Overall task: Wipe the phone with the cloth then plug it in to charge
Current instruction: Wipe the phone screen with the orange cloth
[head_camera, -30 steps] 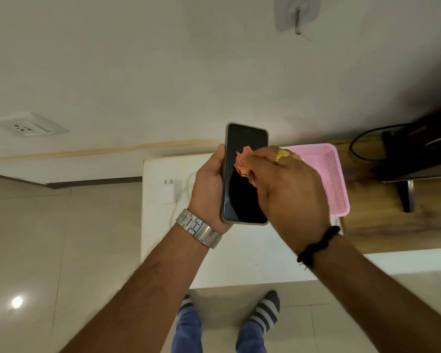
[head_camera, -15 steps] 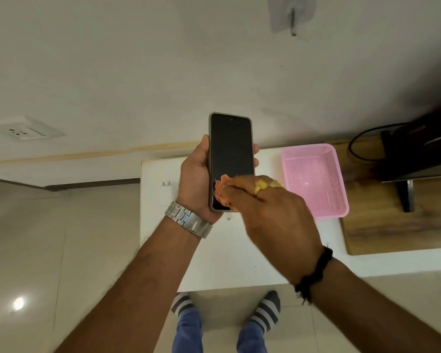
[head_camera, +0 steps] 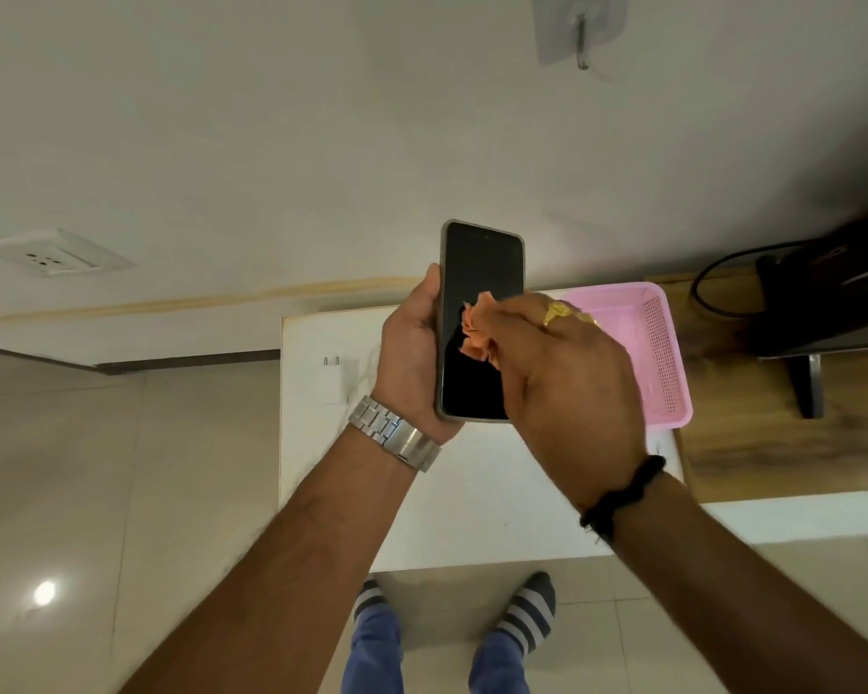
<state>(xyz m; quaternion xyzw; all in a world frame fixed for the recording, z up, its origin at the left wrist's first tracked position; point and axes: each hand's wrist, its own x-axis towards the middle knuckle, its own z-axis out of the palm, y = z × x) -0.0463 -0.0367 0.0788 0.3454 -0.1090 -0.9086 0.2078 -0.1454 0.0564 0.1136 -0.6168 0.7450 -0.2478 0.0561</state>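
My left hand (head_camera: 409, 353) grips a dark-screened phone (head_camera: 477, 288) upright above the white table (head_camera: 422, 503), screen facing me. My right hand (head_camera: 567, 393) pinches a small orange cloth (head_camera: 478, 330) and presses it against the middle of the screen. A white charger plug (head_camera: 333, 380) lies on the table to the left of the phone, with its thin white cable (head_camera: 368, 365) running behind my left hand. A wall socket (head_camera: 51, 257) sits on the wall at the far left.
A pink plastic basket (head_camera: 667, 353) stands on the table to the right. Beyond it a wooden surface (head_camera: 772, 443) carries a dark monitor on a stand (head_camera: 823, 313) with a black cable. A hook (head_camera: 580, 37) hangs on the wall above. My feet in striped socks stand below the table edge.
My right hand has slid the cloth from the bottom of the screen up to its middle. The phone shifted slightly right and down in my left hand's grip.
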